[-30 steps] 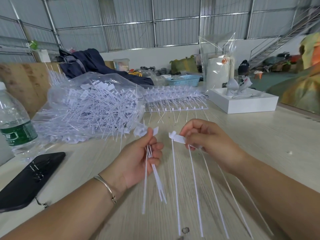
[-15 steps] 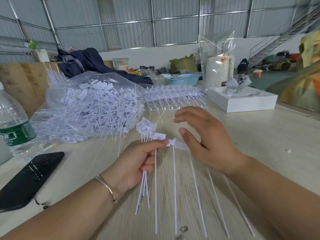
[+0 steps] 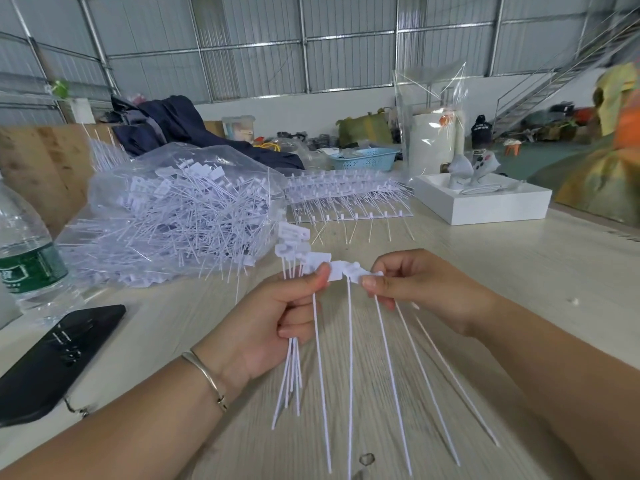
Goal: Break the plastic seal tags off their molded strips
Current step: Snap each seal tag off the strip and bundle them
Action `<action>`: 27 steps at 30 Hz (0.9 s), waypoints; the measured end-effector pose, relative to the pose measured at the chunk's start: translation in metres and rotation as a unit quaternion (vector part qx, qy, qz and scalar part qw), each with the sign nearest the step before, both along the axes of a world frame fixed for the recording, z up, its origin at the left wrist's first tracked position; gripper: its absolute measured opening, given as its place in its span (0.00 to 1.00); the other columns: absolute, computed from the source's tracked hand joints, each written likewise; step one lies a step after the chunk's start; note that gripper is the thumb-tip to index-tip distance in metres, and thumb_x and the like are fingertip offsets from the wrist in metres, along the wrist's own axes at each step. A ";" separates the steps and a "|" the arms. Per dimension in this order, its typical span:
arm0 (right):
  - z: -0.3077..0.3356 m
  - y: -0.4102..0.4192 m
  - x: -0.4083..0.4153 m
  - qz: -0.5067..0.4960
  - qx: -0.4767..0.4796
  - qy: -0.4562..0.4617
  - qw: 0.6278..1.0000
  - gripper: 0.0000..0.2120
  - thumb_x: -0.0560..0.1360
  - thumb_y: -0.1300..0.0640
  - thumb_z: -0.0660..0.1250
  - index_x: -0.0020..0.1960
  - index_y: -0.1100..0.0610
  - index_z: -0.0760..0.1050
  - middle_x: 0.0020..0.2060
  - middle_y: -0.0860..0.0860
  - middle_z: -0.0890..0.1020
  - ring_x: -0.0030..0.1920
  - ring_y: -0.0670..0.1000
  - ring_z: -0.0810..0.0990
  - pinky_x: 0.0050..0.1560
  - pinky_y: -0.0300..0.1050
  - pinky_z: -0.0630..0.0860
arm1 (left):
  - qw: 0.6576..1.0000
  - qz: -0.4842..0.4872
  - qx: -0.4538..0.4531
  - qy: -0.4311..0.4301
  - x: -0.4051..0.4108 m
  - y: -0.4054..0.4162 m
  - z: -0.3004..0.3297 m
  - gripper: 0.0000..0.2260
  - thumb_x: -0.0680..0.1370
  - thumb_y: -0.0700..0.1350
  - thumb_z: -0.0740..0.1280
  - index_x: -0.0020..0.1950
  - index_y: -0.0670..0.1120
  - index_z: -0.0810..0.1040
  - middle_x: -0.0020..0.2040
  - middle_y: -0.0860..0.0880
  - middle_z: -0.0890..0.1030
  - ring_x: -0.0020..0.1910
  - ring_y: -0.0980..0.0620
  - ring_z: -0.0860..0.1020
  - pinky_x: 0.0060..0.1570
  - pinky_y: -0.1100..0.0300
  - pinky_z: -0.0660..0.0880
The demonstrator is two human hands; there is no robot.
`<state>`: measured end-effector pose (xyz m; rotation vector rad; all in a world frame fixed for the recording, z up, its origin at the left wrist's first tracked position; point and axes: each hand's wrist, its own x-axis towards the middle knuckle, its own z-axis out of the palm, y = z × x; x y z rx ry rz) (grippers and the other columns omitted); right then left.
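Observation:
My left hand (image 3: 277, 317) grips a bunch of loose white seal tags (image 3: 292, 244), their flag heads sticking up above my fingers and their thin tails hanging below. Its thumb also pinches the left end of a molded strip (image 3: 341, 271). My right hand (image 3: 419, 285) pinches the strip's right end between thumb and fingers. Several long white tails (image 3: 391, 375) fan down from the strip over the table. Both hands are held just above the light wooden table (image 3: 485, 265).
A clear bag heaped with loose tags (image 3: 173, 216) lies left of centre. Whole strips (image 3: 346, 195) are stacked behind my hands. A water bottle (image 3: 24, 251) and a black phone (image 3: 52, 358) sit at the left, a white box (image 3: 485, 202) at the right.
My right hand, open half a second ago, has closed on the strip's right end. My left thumb has taken the strip's left end, with the loose bunch raised higher.

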<state>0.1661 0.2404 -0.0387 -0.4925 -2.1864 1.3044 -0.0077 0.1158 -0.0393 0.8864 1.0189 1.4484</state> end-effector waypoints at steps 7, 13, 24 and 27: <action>-0.003 -0.007 -0.007 0.058 -0.101 0.074 0.990 0.13 0.70 0.48 0.69 0.30 0.53 0.74 0.28 0.52 0.72 0.31 0.47 0.68 0.38 0.36 0.66 | 0.999 -0.027 0.005 -0.025 0.006 -0.002 0.000 0.10 0.68 0.45 0.72 0.28 0.48 0.76 0.27 0.54 0.54 0.18 0.61 0.55 0.16 0.69 0.53; -0.004 -0.013 -0.012 0.079 -0.108 0.072 0.988 0.18 0.69 0.47 0.70 0.37 0.64 0.76 0.30 0.56 0.71 0.31 0.46 0.68 0.37 0.33 0.68 | 0.994 -0.104 -0.013 -0.018 0.007 -0.004 0.000 0.15 0.62 0.51 0.82 0.34 0.46 0.78 0.25 0.55 0.57 0.18 0.62 0.57 0.17 0.70 0.54; 0.003 -0.027 -0.014 0.010 -0.042 0.045 0.998 0.24 0.66 0.42 0.72 0.32 0.63 0.71 0.26 0.51 0.66 0.30 0.48 0.62 0.33 0.40 0.60 | 0.991 -0.114 -0.055 -0.050 0.003 0.002 0.000 0.22 0.68 0.50 0.75 0.35 0.50 0.59 0.24 0.54 0.58 0.20 0.58 0.52 0.16 0.68 0.52; 0.005 -0.023 -0.015 -0.047 -0.044 0.059 0.996 0.29 0.62 0.43 0.75 0.33 0.67 0.67 0.27 0.52 0.62 0.30 0.49 0.59 0.32 0.42 0.55 | 0.995 -0.038 -0.037 -0.080 -0.002 0.006 0.001 0.17 0.70 0.44 0.69 0.32 0.49 0.61 0.24 0.53 0.59 0.19 0.59 0.55 0.16 0.68 0.51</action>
